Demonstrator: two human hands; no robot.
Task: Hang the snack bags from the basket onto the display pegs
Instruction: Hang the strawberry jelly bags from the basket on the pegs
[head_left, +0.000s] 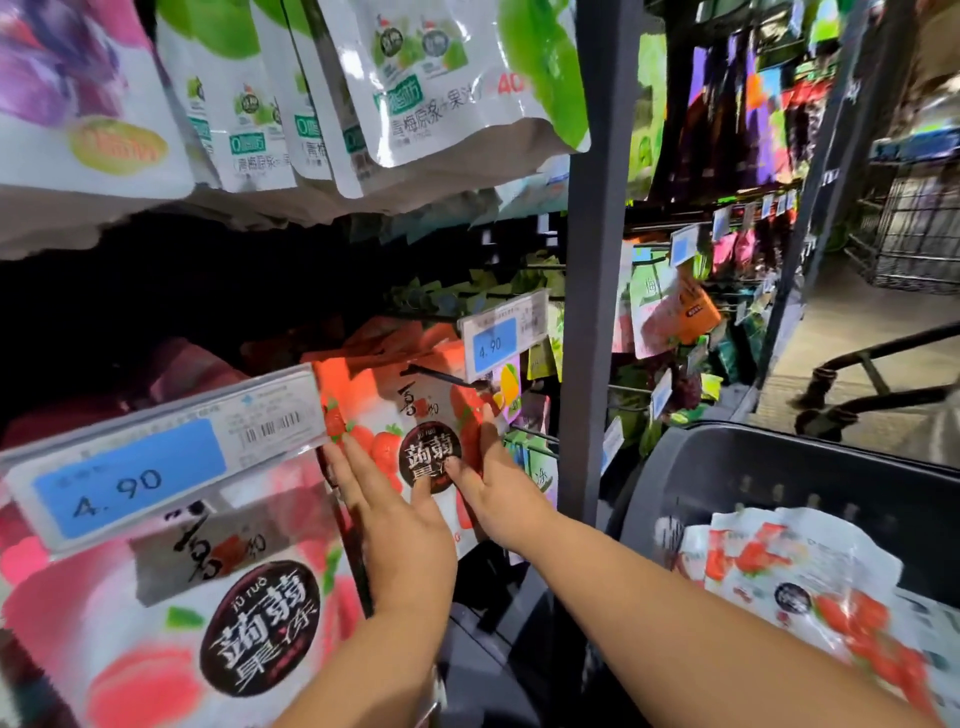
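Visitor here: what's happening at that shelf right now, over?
Open left hand and right hand flat against strawberry bag on its peg. More bags wait in basket. Nothing seen blocking.

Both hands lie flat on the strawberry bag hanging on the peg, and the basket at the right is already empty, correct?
Not empty: the head view shows the basket at the right holding several strawberry bags. The rest stands: the left hand and the right hand lie flat on the hanging strawberry bag.
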